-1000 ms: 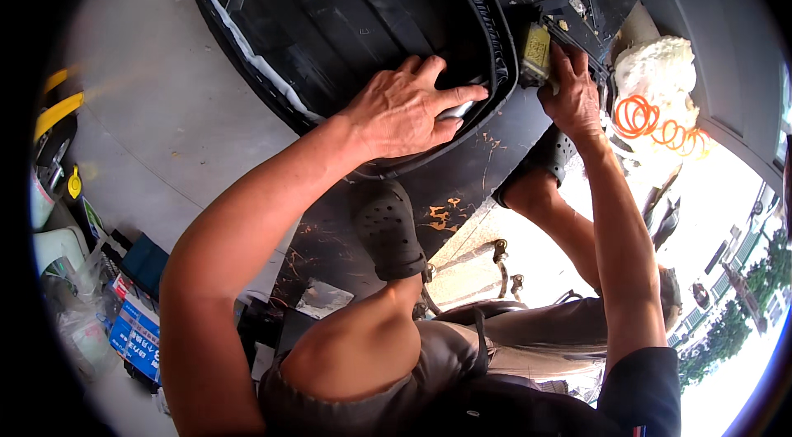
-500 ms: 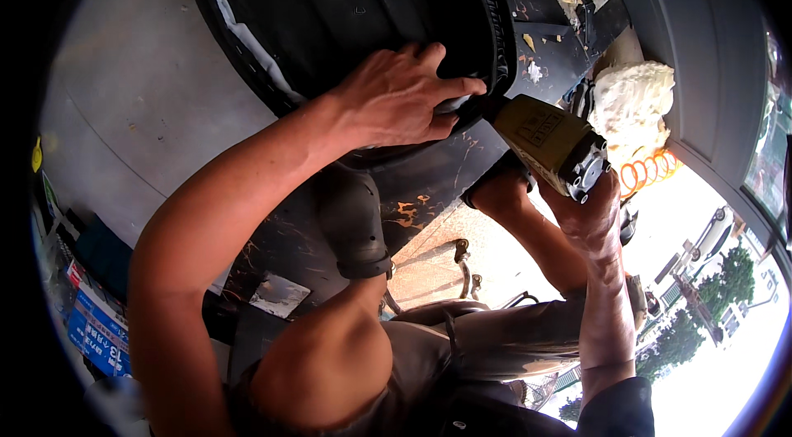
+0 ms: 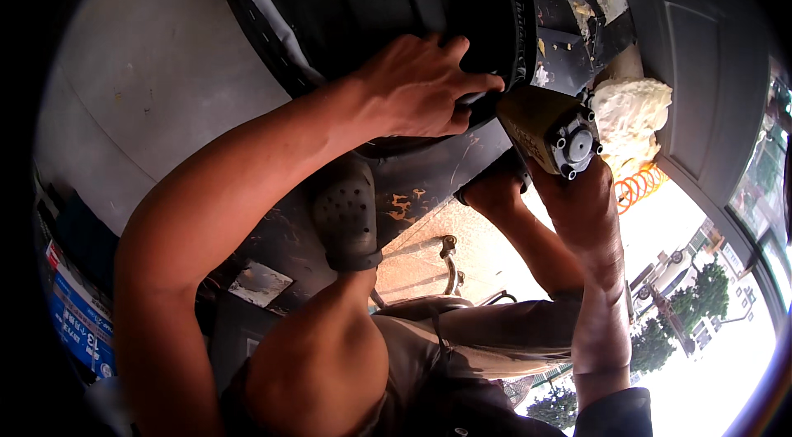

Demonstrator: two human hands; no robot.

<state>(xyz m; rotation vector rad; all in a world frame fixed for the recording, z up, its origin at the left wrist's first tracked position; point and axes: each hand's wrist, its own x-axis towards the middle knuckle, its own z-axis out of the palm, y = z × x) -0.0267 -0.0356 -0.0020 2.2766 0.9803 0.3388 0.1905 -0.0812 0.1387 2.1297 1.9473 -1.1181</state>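
A black padded shell [image 3: 371, 20], which looks like the underside of a seat, lies in front of me. Its dark cover [image 3: 521, 12] is folded over the rim, with small staple-like marks along it. A white fabric strip [image 3: 272, 14] follows the left edge. My left hand [image 3: 422, 89] pinches the cover at the near right corner, index finger stretched along the rim and thumb below. Beside that fingertip is the front of a yellowish staple gun [image 3: 538, 122]. My right hand [image 3: 577, 202] grips its handle from below. The gun's nose is hidden at the rim.
A dark, scuffed work surface [image 3: 462, 165] supports the shell. Off-white foam [image 3: 631, 115] and a coiled orange hose [image 3: 639, 188] are at the right. My knee with a dark pad [image 3: 345, 210] is close below. A blue box [image 3: 78, 317] stands at lower left.
The whole view has shifted slightly. The staple gun has tipped so its round end cap faces me more. My left hand stays at the rim's corner, index finger extended.
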